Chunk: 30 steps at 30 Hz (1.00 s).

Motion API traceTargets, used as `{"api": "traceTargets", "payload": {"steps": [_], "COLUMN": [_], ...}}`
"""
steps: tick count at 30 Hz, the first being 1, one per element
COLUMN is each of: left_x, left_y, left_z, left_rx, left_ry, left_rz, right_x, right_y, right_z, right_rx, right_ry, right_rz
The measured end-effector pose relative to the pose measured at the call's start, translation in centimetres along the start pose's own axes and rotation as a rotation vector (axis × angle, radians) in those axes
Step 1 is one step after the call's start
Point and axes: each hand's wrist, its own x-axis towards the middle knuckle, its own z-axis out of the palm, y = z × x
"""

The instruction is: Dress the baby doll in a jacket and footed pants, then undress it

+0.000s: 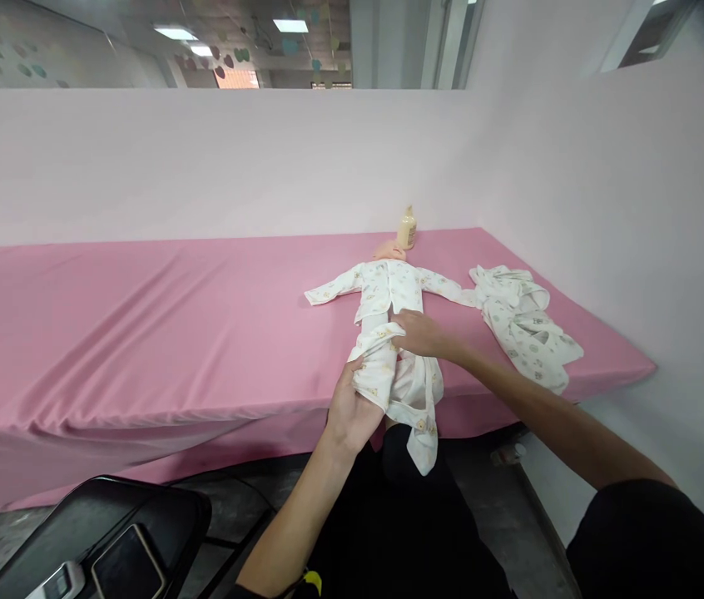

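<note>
A baby doll lies on its back, head toward the wall, in a white patterned baby top with both sleeves spread out. White patterned baby trousers are around its lower body, bunched on one side, with a loose part hanging over the table's front edge. My left hand is closed around the lower part of the trouser leg on the left. Pinched at the upper edge of the trousers is the cloth in my right hand. The doll's feet are hidden.
A pink cloth covers the table. Crumpled white patterned fabric lies at the right, near one sleeve. A pump bottle stands behind the doll's head. At lower left, a black chair holds a dark-screened device.
</note>
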Motion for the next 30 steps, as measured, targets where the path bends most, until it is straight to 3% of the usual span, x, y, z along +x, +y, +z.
{"api": "traceTargets", "payload": {"steps": [4,9,16,20,24,27,30], "left_x": [-0.3,-1.7,-4.8,-6.3,-7.2,-7.2,-5.3], "left_y": [-0.2,-0.2,0.4,1.2,2.4,3.8,5.1], "left_z": [0.1,0.4,-1.7,-3.5,-5.2,-4.6,-1.3], "left_rx": [-0.004,0.010,0.218,0.398,0.688,1.007,1.267], "left_ry": [0.006,-0.008,0.304,0.193,0.155,0.163,0.038], "left_rz": [0.009,0.060,0.034,-0.015,-0.031,0.150,0.340], "right_x": [0.8,1.8,2.0,1.2,-1.9,-5.7,-9.6], "right_y": [-1.4,-2.6,-1.5,-0.6,0.9,2.9,4.7], "right_z": [1.3,2.2,2.5,2.3,2.2,2.5,3.5], "right_rx": [-0.233,-0.324,-0.189,-0.012,0.344,0.614,0.720], "right_ry": [0.102,0.172,0.227,0.237,0.258,0.239,0.150], "right_rz": [0.120,0.202,0.266,0.236,0.125,0.163,0.207]}}
